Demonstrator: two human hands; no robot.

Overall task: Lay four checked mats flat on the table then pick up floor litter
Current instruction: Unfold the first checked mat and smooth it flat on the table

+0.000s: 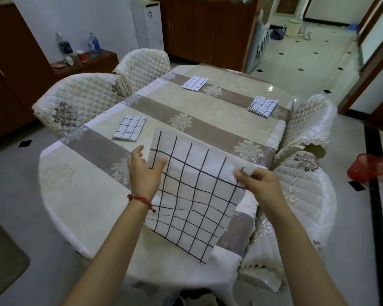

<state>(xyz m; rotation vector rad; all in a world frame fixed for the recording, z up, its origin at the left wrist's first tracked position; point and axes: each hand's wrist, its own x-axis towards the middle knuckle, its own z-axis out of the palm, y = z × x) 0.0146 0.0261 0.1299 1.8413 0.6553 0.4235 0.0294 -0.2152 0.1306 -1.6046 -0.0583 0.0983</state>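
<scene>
I stand at the near end of a dining room with a pale tiled floor (307, 62) and dark wood cabinets, looking down a long worktop (80, 195) dressed in a cream and taupe floral cloth, quilted chairs (75, 100) tucked along both sides.

Three checked mats already lie folded small on it, one per seat: one toward the far left edge (195, 83), one by the far right edge (263, 106), one at the left side nearer me (129, 128). They sit in front of chairs, which I take as place settings, though none looks fully opened out yet.

The fourth mat (192, 195) is the biggest thing in front of me, held up over the near right corner of the worktop, its lower part draping down toward the cloth. I hold it by its upper edge so it hangs open and I can see its grid squarely before lowering it.

My left hand (145, 171) grips the upper left edge, thumb on the front, fingers (137, 153) behind. My right hand (261, 184) pinches the upper right corner, fingers curled tight on the fabric.

A red basket (367, 168) stands on the floor to my right, likely for the litter later.
</scene>
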